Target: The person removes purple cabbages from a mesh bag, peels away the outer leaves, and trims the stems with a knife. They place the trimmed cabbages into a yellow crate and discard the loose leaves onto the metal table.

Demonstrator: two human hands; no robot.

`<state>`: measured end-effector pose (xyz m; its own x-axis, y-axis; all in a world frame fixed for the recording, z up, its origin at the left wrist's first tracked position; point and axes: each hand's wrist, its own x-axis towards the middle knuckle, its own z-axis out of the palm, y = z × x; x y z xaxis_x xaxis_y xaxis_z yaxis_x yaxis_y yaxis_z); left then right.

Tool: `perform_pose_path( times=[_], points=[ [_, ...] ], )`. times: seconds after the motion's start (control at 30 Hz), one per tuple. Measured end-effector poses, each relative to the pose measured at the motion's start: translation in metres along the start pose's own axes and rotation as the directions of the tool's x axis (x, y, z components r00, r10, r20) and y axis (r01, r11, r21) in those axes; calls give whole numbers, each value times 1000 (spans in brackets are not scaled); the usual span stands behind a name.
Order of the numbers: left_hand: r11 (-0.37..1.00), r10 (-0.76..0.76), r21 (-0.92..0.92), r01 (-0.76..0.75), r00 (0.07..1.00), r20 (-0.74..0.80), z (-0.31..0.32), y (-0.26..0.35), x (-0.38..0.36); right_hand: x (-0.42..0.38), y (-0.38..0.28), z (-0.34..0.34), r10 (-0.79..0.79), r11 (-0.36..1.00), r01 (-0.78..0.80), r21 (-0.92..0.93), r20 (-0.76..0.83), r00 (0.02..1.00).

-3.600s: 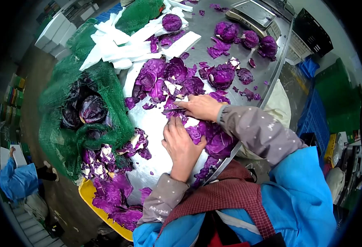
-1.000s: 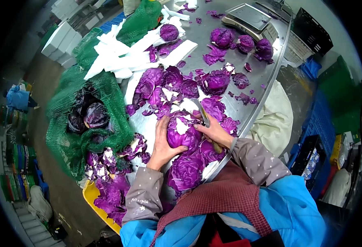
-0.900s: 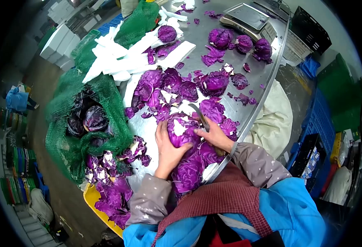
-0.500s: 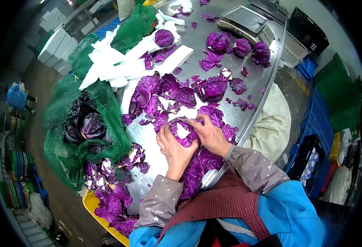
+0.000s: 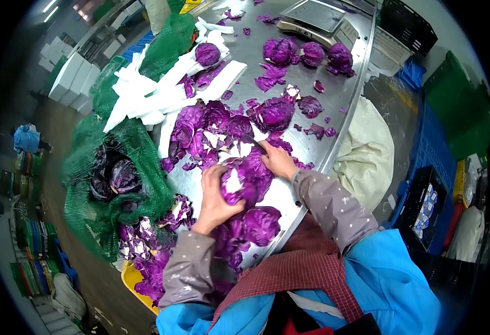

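My left hand [image 5: 218,200] is wrapped round the left side of a red cabbage [image 5: 249,177], whose pale cut stem end faces up. In my right hand [image 5: 279,160], just beyond the cabbage, is a knife [image 5: 252,142] with its dark blade pointing away to the left. Below the held cabbage, another red cabbage [image 5: 261,225] lies among loose purple leaves near the table edge. Farther up sits a pile of cabbage heads and leaves [image 5: 217,116], with a larger leafy head [image 5: 275,114] to its right.
A green mesh sack [image 5: 161,195] with dark cabbages stands left, above a yellow crate [image 5: 133,277] of leaves. White foam strips [image 5: 144,92] lie at the table's upper left. A scale [image 5: 317,22] and several heads are on the far metal table [image 5: 312,84]. A pale sack [image 5: 367,159] is at right.
My right hand has left the cabbage and now grips the knife. The held cabbage is tipped toward the left, with my left hand still on it. The view has shifted slightly.
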<state>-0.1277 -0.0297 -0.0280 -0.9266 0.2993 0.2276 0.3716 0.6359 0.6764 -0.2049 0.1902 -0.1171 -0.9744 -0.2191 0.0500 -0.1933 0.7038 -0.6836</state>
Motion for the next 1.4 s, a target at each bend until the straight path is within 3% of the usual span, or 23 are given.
perform_pose_path(
  times=[0.03,0.13,0.2,0.27,0.3,0.37,0.4,0.5,0.57,0.67,0.8,0.87,0.9,0.93,1.03,1.07,1.13,1.2,1.23,1.27,1.33,1.37,1.4],
  points=[
    [999,-3,-37,3,1000,11,-8,-4,-9,0,-3,-3,51,999,-52,8,105,993],
    [999,-5,-35,4,1000,-15,-11,-7,-32,-22,-16,-12,93,986,-120,117,207,974],
    [967,-251,5,255,954,-166,6,4,-42,-32,-33,-35,161,984,-176,36,263,951],
    [976,-212,2,216,958,-195,21,8,-39,-44,-53,-48,50,993,-44,-112,50,998],
    [973,-210,54,225,955,-208,25,11,-36,-48,-63,-57,48,992,-41,-119,51,998],
    [968,-204,95,230,953,-225,31,18,-29,-54,-79,-71,-154,988,153,35,17,988],
    [960,-215,129,247,951,-223,33,21,-26,-58,-85,-68,-171,984,170,60,15,985],
    [956,-217,140,258,942,-255,40,20,-21,-70,-91,-51,-140,990,137,34,104,985],
    [957,-215,126,262,931,-296,43,21,-17,-72,-89,-39,-146,989,144,44,61,987],
    [957,-163,186,223,943,-291,45,21,-11,-63,-87,-31,-119,993,118,28,36,992],
    [931,-193,263,253,952,-236,44,32,1,-25,-80,-34,-78,992,90,-91,125,989],
    [921,-203,279,274,945,-257,45,35,8,-13,-76,-47,-140,982,164,-95,223,965],
    [917,-218,278,286,943,-253,45,36,8,-8,-62,-41,-254,954,276,-117,175,951],
    [913,-234,273,303,938,-256,46,36,9,-5,-59,-39,-253,954,276,-119,179,951],
    [921,-200,279,270,946,-254,46,37,4,9,-48,-30,-114,985,138,-104,211,971],
    [924,-177,288,251,949,-262,47,38,1,16,-44,-22,-146,985,154,-71,111,983],
    [925,-166,294,242,951,-261,48,38,-7,27,-37,-18,-40,994,58,-93,188,981],
    [951,-107,252,179,956,-274,48,32,-23,40,-35,-9,3,983,21,-185,130,991],
    [957,-102,233,171,954,-281,50,28,-40,47,-28,-1,-82,968,102,-230,97,992],
    [980,-91,137,147,933,-349,54,19,-57,51,-33,0,-49,963,87,-255,153,987],
    [978,-183,15,206,900,-396,52,17,-71,49,-34,8,-125,959,147,-242,103,987],
    [970,-223,7,242,904,-365,46,16,-68,49,-39,3,-112,961,145,-237,149,983],
    [963,-263,-40,267,900,-348,41,16,-60,44,-44,-5,-181,960,195,-202,85,980]
  ],
)
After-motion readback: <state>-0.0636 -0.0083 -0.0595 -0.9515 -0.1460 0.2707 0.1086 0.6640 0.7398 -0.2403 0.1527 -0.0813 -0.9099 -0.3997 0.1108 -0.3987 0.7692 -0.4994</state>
